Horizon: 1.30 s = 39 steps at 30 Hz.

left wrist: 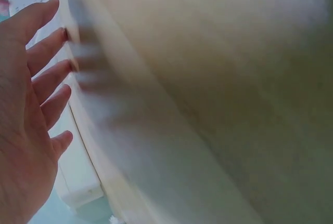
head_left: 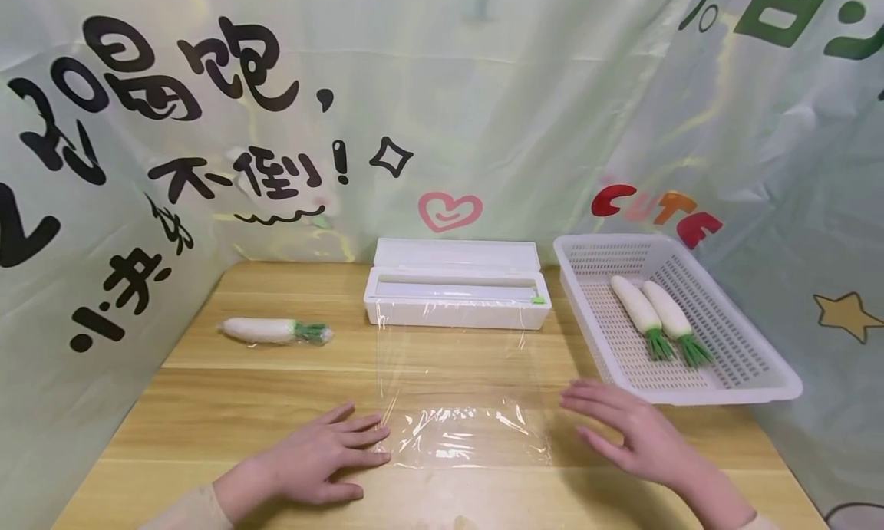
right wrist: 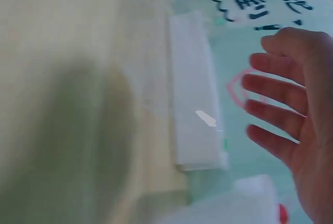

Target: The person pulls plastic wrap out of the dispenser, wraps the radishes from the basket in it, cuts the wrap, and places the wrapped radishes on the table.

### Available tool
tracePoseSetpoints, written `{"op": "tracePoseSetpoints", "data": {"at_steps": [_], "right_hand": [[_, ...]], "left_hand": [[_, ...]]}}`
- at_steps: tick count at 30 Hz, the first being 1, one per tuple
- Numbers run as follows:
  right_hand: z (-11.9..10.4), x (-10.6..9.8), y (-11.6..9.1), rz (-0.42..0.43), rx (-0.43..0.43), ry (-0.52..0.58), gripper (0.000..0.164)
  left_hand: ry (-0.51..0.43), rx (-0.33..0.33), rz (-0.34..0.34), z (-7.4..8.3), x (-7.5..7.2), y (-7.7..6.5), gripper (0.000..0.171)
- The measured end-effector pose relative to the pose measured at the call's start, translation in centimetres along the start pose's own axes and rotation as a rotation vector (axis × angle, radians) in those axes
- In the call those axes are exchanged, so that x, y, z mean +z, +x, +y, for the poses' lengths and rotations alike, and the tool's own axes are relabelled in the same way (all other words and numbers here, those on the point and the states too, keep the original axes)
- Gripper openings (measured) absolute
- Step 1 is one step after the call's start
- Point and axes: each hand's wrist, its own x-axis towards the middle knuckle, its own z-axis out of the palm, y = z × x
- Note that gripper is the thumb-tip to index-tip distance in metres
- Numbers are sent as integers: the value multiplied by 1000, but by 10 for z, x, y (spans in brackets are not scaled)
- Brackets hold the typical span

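A sheet of clear cling film (head_left: 459, 407) lies across the table, drawn out from a white cling film dispenser (head_left: 456, 315) whose lid stands raised. My left hand (head_left: 321, 457), fingers spread, is at the sheet's left edge; whether the fingertips touch it I cannot tell. To the right of the film is my right hand (head_left: 638, 438), its fingers loosely extended and holding nothing. At the left lies a white radish with green stalks (head_left: 262, 330), wrapped in film. Both wrist views show the left hand (left wrist: 31, 109) and right hand (right wrist: 291, 99) with nothing in them.
A white perforated basket (head_left: 691, 396) at the right holds two white radishes (head_left: 637, 304) with green stalks. A green cutter tab (head_left: 538, 301) sits on the dispenser's right end. Printed cloth (head_left: 518, 131) hangs behind and beside the wooden table (head_left: 207, 407).
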Motion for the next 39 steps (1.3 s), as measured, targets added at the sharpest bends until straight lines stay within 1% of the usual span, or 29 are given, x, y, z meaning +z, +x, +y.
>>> {"op": "tracePoseSetpoints", "data": {"at_steps": [2,5,11,16,21,24,28,33,35,37,39], "right_hand": [[5,-8,10,62,-17,-61,42],[16,-21,23,124,-15,-150,51],[52,-49,48,238,-49,-272,55],[85,-68,66,272,-48,-380,57],[122,-87,79,321,-1,-474,55],[142,-95,86,321,35,-527,52],[169,-94,90,328,82,-582,50],[198,-79,85,321,154,-648,48],[209,-71,80,290,204,-678,47],[217,-62,75,253,271,-694,43],[222,-53,69,186,355,-693,40]], "left_hand": [[13,13,7,-1,0,1,50],[26,23,13,-1,1,1,51],[22,17,21,-1,1,1,51],[20,24,41,0,2,0,50],[18,13,36,1,3,1,50],[7,5,27,0,2,2,49],[3,3,23,0,0,3,48],[6,8,27,0,-2,4,47],[9,7,28,0,-2,4,47],[14,5,29,1,-1,4,48],[17,5,28,1,-1,3,48]]}}
